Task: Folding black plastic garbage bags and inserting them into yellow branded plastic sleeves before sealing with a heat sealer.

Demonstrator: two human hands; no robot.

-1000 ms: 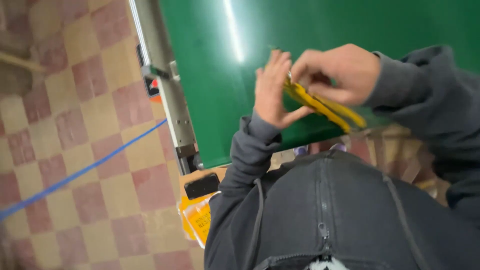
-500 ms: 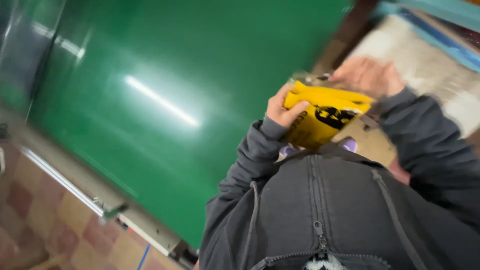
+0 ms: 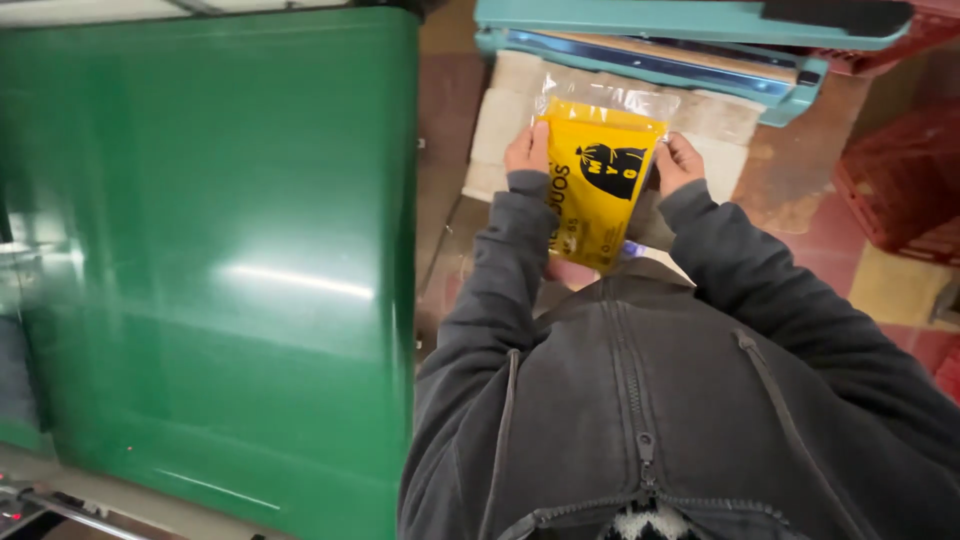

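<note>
Hands have swung over from the green conveyor belt to the teal heat sealer, and the view with them: a second ago the floor tiles and the belt's edge filled the shot, half a second ago the pouch was tipped and crumpled against the chest. Now the yellow pouch is stretched flat and upright, just below the sealer, its clear top strip nearly reaching the sealer's bar.

One pouch, two hands on it. The left hand is pinched closed on the pouch's left edge; the right hand is closed on its right edge. Both sleeves are dark grey, running back to a zipped grey hoodie.

One sealer, arm lowered, sitting on a pale worn pad that spreads out below it, under the pouch. What the pouch holds I cannot tell; the yellow film hides it, and only a black printed figure shows on the front.

Red plastic crates to the right of the sealer, two in sight: one behind its right end, one lower down by the floor. Contents not visible. The one belt lies left of the sealer.
</note>
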